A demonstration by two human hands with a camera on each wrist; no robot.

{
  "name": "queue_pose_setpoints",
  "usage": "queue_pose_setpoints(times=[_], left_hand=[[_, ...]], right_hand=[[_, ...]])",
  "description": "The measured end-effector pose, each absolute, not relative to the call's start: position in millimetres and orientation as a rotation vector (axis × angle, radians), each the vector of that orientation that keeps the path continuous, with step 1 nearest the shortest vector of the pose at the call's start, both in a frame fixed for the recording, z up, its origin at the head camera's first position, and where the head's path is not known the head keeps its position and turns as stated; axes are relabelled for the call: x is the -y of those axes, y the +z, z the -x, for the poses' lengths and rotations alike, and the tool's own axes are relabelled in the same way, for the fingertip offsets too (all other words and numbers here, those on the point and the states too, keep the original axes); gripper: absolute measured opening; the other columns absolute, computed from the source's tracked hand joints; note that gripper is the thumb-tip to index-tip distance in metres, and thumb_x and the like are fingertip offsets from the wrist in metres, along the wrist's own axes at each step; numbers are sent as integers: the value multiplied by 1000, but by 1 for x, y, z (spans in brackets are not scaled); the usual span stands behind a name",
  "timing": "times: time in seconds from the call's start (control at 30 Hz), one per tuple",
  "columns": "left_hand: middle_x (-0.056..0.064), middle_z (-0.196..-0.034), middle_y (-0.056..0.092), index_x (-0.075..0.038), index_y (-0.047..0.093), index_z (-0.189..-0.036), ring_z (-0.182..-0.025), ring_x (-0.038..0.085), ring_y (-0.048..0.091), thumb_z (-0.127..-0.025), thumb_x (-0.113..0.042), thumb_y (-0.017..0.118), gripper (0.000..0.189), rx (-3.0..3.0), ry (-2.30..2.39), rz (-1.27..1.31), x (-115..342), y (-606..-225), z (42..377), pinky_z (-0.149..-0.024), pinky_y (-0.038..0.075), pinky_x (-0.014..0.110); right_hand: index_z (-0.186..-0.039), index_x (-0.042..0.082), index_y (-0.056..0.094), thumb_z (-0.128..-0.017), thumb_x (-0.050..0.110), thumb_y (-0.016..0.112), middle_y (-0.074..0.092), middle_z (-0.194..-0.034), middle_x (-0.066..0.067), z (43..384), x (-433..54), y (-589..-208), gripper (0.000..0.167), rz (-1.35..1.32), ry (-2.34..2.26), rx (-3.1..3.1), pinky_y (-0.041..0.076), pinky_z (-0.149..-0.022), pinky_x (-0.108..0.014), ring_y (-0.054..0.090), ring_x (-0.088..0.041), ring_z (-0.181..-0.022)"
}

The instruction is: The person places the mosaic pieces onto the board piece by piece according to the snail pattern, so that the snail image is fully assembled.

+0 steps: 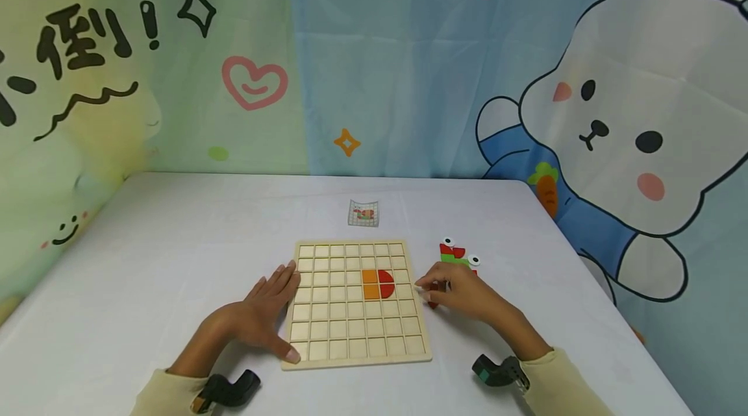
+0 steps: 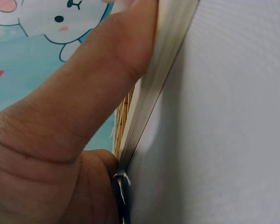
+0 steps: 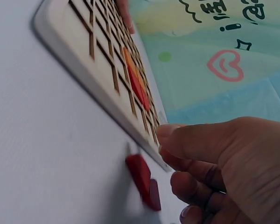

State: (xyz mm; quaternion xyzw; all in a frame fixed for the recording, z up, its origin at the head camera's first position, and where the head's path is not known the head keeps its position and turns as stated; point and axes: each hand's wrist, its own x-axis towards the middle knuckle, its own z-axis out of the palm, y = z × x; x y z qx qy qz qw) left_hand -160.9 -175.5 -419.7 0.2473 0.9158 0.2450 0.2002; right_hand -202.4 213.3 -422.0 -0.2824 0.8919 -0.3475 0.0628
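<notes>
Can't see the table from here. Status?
Left hand on board, left side. Right hand near right edge, hold unclear. Board bears orange pieces and red pieces. Right hand partly hides loose red pieces, head view.

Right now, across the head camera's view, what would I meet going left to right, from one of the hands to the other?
Left hand → orange pieces → red pieces set in the board → right hand.

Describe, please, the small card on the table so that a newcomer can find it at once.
On the white table, find the gridded wooden board that the left hand touches. Beyond its far edge lies a small card. A tiny multicoloured picture on a pale grid sets it apart from the far larger board.
</notes>
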Motion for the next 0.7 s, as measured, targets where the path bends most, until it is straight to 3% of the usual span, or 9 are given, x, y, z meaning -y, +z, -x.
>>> queue_pose_setpoints(times=[0.23, 0.7], left_hand=[[25, -159, -2, 8, 8, -152, -145, 42, -4, -62, -60, 84, 136, -2555, 687, -679, 176, -418, 160, -112, 4, 60], [25, -159, -3, 8, 9, -152, -145, 41, -5, -61, -61, 84, 137, -2562, 674, -677, 175, -420, 160, -112, 4, 60]], right_hand=[[-106, 10, 77, -84, 5, 76, 64, -99, 4, 199, -220, -423, 23, 844, -904, -2707, 49, -72, -26, 55, -15, -87], [-111, 11, 75, -84, 6, 76, 57, -102, 5, 201, -233, -429, 28, 895, -826, -2681, 48, -72, -25, 51, -13, -85]])
